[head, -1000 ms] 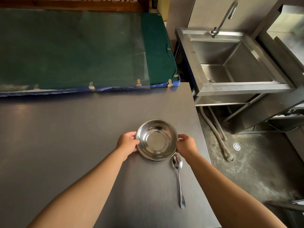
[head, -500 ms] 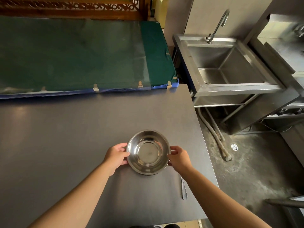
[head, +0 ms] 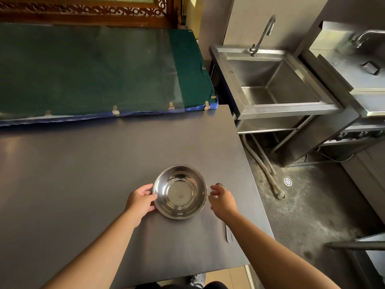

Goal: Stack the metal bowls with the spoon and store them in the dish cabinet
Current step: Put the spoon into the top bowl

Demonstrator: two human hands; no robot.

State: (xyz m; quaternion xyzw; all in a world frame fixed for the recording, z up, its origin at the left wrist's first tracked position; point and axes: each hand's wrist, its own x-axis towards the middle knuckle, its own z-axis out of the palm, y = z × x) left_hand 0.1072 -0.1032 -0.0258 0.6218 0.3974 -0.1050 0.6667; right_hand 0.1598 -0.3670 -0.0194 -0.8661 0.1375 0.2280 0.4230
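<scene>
A shiny metal bowl stands upright on the dark grey table, near its right end. My left hand grips the bowl's left rim. My right hand hovers just right of the bowl, fingers apart and off the rim. A metal spoon lies under my right forearm; only its handle end and a bit of its bowl tip above my fingers show. I cannot tell whether more than one bowl is stacked here. No dish cabinet is in sight.
A green padded mat under clear plastic borders the table's far edge. A steel sink with a tap stands to the right, pipes and a floor drain below it. The table's right edge drops to the concrete floor.
My right hand has let go of the bowl's right rim and opened. The bowl has come closer to me than a second ago, and the view has tilted.
</scene>
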